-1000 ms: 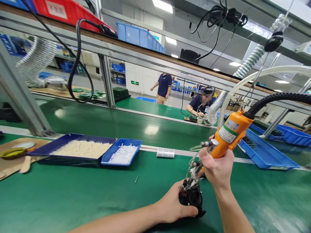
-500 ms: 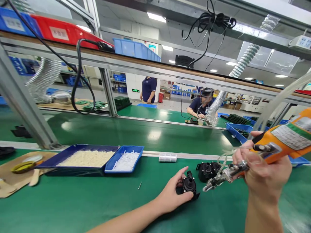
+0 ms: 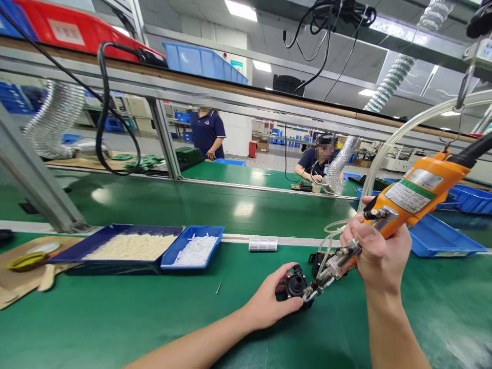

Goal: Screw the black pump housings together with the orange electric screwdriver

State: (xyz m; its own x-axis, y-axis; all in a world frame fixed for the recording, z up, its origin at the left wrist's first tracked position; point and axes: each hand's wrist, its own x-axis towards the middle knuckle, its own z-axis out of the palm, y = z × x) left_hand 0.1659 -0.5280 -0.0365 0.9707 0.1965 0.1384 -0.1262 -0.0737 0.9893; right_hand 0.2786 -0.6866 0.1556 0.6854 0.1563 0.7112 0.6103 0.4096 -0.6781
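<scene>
My left hand (image 3: 274,299) is closed around a small black pump-like housing (image 3: 296,285) with a round raised centre and a short spout, resting on the green bench top. In my right hand (image 3: 380,251) is an orange electric screwdriver (image 3: 418,189), held tilted with clear air tubes running from it. Its metal tip (image 3: 310,293) is at the right edge of the housing; whether it touches a screw I cannot make out. Behind the tool, a second black housing (image 3: 317,264) is partly hidden.
A dark blue tray (image 3: 73,256) of cream-coloured pieces and a blue tray (image 3: 166,262) of white strips stand left. A loose screw (image 3: 218,288) and a clear ribbed tube (image 3: 263,245) lie on the bench. Right is a blue bin (image 3: 446,238). Two people (image 3: 209,130) are beyond.
My right hand has brought the screwdriver left and its tip down to the black housing. My left hand keeps its hold. The view has shifted a little.
</scene>
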